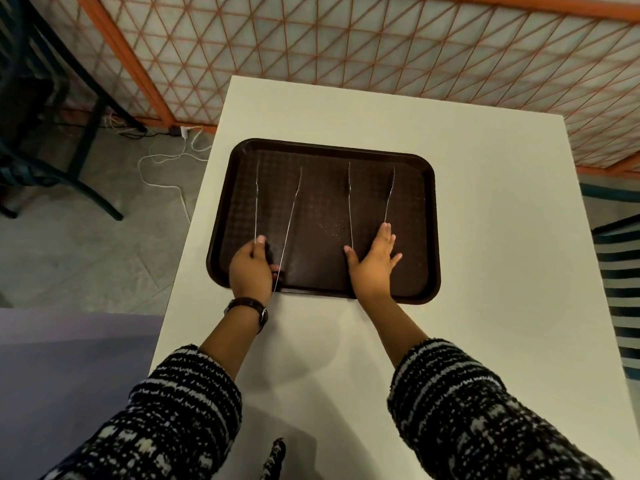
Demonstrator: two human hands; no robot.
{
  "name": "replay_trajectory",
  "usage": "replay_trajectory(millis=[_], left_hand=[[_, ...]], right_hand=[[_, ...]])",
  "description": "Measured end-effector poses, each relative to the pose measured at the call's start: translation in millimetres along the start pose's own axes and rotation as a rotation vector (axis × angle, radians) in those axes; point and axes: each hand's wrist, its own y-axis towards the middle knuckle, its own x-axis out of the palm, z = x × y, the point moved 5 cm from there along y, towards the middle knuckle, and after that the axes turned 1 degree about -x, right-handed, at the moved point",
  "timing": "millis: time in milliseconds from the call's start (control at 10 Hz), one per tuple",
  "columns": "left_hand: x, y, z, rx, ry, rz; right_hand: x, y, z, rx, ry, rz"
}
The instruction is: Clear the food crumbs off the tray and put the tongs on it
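Observation:
A dark brown tray (429, 216) lies on the white table (485, 306). Two thin metal tongs lie on it, tips pointing away from me. My left hand (250, 268) is closed around the hinge end of the left tongs (292, 209) at the tray's near left corner. My right hand (372, 263) rests flat with fingers spread over the hinge end of the right tongs (350, 202). A few faint specks (329, 228) show on the tray between the two tongs.
An orange-framed lattice screen (346, 39) stands behind the table. Left of the table are a dark table leg (86, 133) and white cables (166, 168) on the floor. A striped chair (620, 282) is at the right edge.

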Motion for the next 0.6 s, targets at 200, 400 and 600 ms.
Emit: replay_trajectory(millis=[200,400,600], left_hand=[[31.7,18.8,16.7,0.001,0.045,-0.028],[39.9,26.2,21.6,0.172,0.353,-0.028],[34.2,25.5,25.0,0.236,0.465,-0.012]], right_hand=[[-4.3,-0.8,3.6,-0.020,0.086,-0.006],[-7.3,-4.4,3.6,-0.014,0.018,-0.068],[-12.4,-4.8,-1.3,0.004,0.001,-0.130]])
